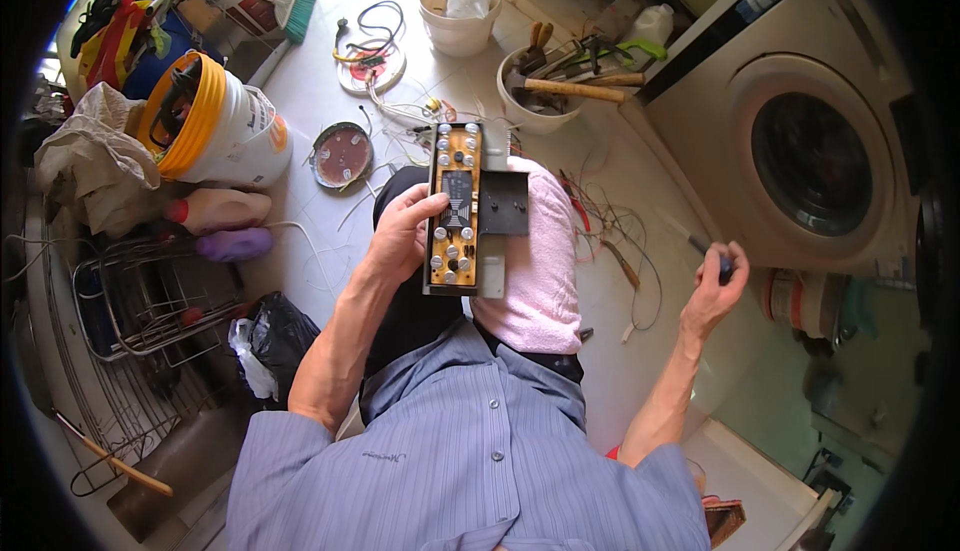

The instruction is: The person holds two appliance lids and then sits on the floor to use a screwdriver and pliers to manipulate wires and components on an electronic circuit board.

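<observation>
1. Circuit board (458,163) in a narrow black tray sits above the person's lap, between the dark-trousered left leg (388,323) and the pink towel (541,286) on the right thigh. Cannot tell whether the lap carries any of its weight.
2. Left hand (402,236) has the tray by its left long side. Grip pinches: thumb over the edge near the black block (457,197) mid-board, other fingertips hidden underneath.
3. Right hand (710,298) is well apart, out to the right; grip curls closed around a blue-handled screwdriver (725,269), shaft angled forward and left.
4. Handling, judged by eye: stiff throughout, probably light to moderate for one hand. Tray and metal look smooth, perhaps a little slippery. The silver-topped round parts and board face are likely the fragile bits; pressing there seems unwise.
5. Best hold, I judge: the long tray edges, or the pale metal bracket (493,278) on the right. The dark square plate (504,203) juts sideways and may pull the balance right.
6. Long axis runs fore and aft, almost straight away from the person's chest. Far end points toward the tool bucket (540,111) and loose wires beyond; near end points at the shirt. Component face is up.
</observation>
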`<state>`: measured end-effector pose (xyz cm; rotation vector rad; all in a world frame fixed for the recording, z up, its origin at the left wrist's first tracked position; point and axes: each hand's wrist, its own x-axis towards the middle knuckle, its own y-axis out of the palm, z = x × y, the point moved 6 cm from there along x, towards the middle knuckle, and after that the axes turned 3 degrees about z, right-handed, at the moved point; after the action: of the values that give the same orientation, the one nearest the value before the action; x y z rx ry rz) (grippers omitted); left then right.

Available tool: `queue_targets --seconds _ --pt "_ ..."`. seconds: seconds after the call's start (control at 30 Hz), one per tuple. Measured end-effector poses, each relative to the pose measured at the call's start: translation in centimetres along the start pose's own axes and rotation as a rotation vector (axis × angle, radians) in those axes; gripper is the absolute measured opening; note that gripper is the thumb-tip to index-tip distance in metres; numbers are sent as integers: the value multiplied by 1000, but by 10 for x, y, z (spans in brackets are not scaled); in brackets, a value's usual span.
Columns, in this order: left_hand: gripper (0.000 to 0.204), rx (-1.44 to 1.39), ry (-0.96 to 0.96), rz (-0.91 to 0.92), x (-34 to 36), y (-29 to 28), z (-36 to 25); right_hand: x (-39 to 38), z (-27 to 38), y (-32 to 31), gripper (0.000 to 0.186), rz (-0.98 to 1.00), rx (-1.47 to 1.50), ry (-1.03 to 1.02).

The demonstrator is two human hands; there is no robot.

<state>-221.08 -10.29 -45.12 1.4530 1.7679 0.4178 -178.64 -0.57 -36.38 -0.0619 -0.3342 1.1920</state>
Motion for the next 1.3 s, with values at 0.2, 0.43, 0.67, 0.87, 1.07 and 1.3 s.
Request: queue_targets --seconds 0.2,0.43,0.67,0.87,1.07,1.3 --pt "30 181 -229 89 3 -5 2 -7 88 41 27 158 217 -265" --pt "51 655 -40 30 1 1 -20 -34 126 72 36 314 479 -287" --pt "57 1226 323 -118 2 14 -34 -52 138 98 39 412 339 -365" --pt "54 1201 245 -76 3 9 -33 -59 134 107 38 432 366 -336" --pt "49 1144 231 -91 1 7 -32 -65 132 116 38 472 341 -312" --pt "40 1429 576 -162 -15 28 -36 -76 131 126 41 529 225 -413"
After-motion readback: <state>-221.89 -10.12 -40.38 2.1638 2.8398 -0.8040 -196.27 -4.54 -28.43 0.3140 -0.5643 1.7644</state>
